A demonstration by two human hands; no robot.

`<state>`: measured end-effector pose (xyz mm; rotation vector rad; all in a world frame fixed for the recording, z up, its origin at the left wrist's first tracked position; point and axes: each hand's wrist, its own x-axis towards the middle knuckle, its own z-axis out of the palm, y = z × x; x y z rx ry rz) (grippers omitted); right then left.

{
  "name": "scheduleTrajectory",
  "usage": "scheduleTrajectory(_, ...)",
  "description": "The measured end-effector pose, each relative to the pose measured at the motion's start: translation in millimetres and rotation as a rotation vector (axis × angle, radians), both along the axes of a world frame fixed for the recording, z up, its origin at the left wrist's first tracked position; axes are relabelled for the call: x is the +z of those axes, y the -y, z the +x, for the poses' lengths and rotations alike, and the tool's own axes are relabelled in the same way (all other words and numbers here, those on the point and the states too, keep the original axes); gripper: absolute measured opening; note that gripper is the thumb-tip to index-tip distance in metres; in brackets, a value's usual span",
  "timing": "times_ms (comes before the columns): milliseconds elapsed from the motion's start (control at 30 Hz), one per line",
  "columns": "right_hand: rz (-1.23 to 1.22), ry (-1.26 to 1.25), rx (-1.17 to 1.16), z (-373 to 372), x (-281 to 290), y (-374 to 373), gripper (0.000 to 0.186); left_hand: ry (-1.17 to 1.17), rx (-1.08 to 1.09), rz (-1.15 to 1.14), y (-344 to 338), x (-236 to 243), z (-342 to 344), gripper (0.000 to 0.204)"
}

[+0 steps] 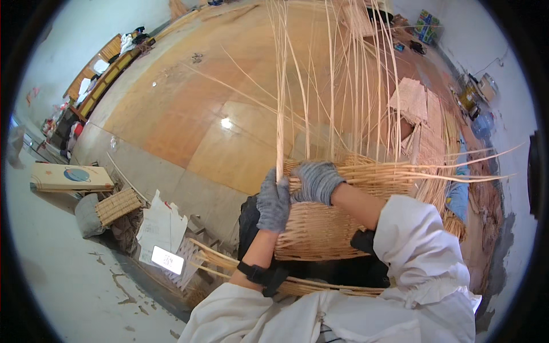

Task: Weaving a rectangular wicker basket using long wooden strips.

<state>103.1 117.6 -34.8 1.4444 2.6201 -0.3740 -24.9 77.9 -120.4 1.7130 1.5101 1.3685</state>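
A half-woven wicker basket [326,231] rests on its side or base before me; which, I cannot tell. Tall pale stakes [280,103] rise from its far edge. My left hand [272,200], in a grey knitted glove, is closed round the basket's left corner, its thumb at the foot of a thick stake bundle. Right beside it, my right hand [318,182] in a matching glove curls over the woven edge, knuckles up. Its fingertips and the strands under them are partly hidden. Long loose wicker strands [457,171] stick out from the edge to the right.
Bundled wicker [452,200] and pinkish sheets [413,103] lie at the right. More rods [217,263] lie close to my left forearm. A lit phone [167,260], a carton [71,177] and a small woven piece [118,207] are at the left. A wooden bench [103,74] stands far left.
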Motion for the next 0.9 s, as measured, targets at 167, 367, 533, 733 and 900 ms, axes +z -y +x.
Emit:
scheduleTrajectory(167, 0.124, -0.081, -0.062, -1.2, -5.8, 7.6, 0.048, -0.011, 0.171, -0.114, -12.4, 9.1, 10.2, 0.028)
scheduleTrajectory(367, 0.634, -0.341, 0.119, 23.6, 14.0, 19.4, 0.039, 0.241, 0.085, -0.175, -27.1, 7.4, 0.6, 0.029)
scheduleTrajectory(533, 0.85, -0.695, -0.291, 52.4, -9.6, 0.9, 0.029, 0.431, 0.11, -0.196, -25.9, -0.7, -2.4, 0.03)
scheduleTrajectory(733, 0.45, -0.212, -0.49, 48.6, -46.1, -17.6, 0.035, -0.06, 0.313, -0.197, -7.7, 45.3, 5.5, 0.032)
scheduleTrajectory(900, 0.494, -0.274, -0.532, 45.2, -35.2, -10.9, 0.039, -0.637, 0.092, -0.446, -30.7, 88.8, 55.4, 0.035)
